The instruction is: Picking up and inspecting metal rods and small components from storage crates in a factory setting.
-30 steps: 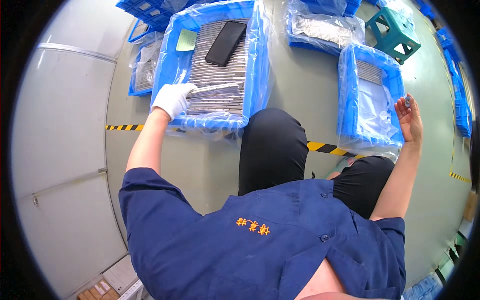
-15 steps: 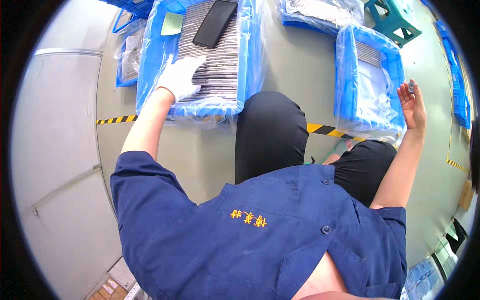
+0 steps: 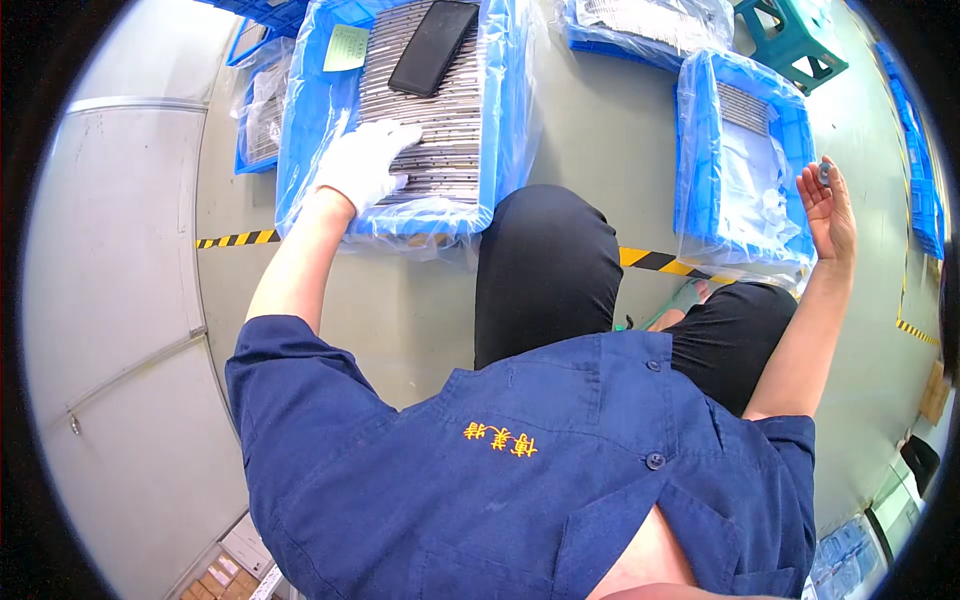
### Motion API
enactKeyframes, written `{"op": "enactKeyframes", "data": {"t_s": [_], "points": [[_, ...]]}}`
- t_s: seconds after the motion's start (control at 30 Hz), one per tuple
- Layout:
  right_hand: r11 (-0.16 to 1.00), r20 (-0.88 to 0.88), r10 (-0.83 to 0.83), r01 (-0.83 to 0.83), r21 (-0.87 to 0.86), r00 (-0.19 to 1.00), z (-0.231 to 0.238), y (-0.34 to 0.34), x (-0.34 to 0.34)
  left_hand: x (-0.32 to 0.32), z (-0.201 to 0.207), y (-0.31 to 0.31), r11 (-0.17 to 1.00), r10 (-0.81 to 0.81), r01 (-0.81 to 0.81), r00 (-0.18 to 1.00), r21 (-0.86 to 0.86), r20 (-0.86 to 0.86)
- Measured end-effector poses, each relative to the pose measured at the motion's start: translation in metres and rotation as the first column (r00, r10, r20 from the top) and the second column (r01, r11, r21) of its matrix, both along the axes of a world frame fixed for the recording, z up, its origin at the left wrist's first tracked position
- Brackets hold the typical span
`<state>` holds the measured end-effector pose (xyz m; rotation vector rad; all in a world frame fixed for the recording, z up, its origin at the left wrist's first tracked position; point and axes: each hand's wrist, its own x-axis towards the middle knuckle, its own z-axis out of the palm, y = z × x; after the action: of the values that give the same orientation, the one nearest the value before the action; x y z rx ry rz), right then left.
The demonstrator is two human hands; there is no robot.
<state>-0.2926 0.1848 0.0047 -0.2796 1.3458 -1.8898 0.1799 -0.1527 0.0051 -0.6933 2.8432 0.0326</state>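
Note:
My left hand (image 3: 365, 165), in a white glove, lies at the left ends of the grey metal rods (image 3: 450, 150) in a blue crate (image 3: 292, 140) lined with clear plastic. Its thumb and fingers are apart, and I see nothing held between them. Off to the right, my bare right hand (image 3: 832, 220) is raised, palm partly showing. A small round grey metal part (image 3: 824, 173) is pinched at its fingertips. Just left of that hand stands a smaller lined blue crate (image 3: 697, 150), with a short row of rods (image 3: 742, 108) at its far end.
A black phone (image 3: 432, 48) rests on the rods beside a pale green paper slip (image 3: 345, 48). Another lined crate (image 3: 650, 25) and a green stool (image 3: 795, 40) stand farther back. Black-and-yellow tape (image 3: 650, 260) crosses the floor by my knees. A white panel wall (image 3: 130, 260) is at left.
My left hand has shifted slightly right and down, and its fingers have come a little closer together over the rods. The right hand still holds the small metal part in nearly the same place.

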Motion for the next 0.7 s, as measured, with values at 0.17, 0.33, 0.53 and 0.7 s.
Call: {"op": "enactKeyframes", "data": {"t_s": [0.17,0.33,0.53,0.7], "points": [[1.0,-0.001,0.02,-0.02,-0.003,1.0,0.0001,0.0,0.0,-0.0015,-0.0008,0.0015,0.999,-0.042,0.039,0.995,-0.029,-0.093],[0.999,0.001,0.038,-0.038,-0.015,0.999,0.0,-0.0016,0.002,-0.0024,0.0022,0.0021,0.996,-0.059,0.064,0.996,0.066,-0.07],[0.998,0.003,0.053,-0.052,-0.021,0.999,0.0008,-0.0042,0.0039,0.0002,-0.0015,0.0007,0.997,-0.065,0.068,0.994,0.026,-0.088],[0.999,-0.014,0.043,-0.044,-0.033,0.999,0.0018,-0.005,0.0083,-0.0067,0.0029,-0.0011,0.98,0.095,-0.103,0.994,0.169,0.055]]}}
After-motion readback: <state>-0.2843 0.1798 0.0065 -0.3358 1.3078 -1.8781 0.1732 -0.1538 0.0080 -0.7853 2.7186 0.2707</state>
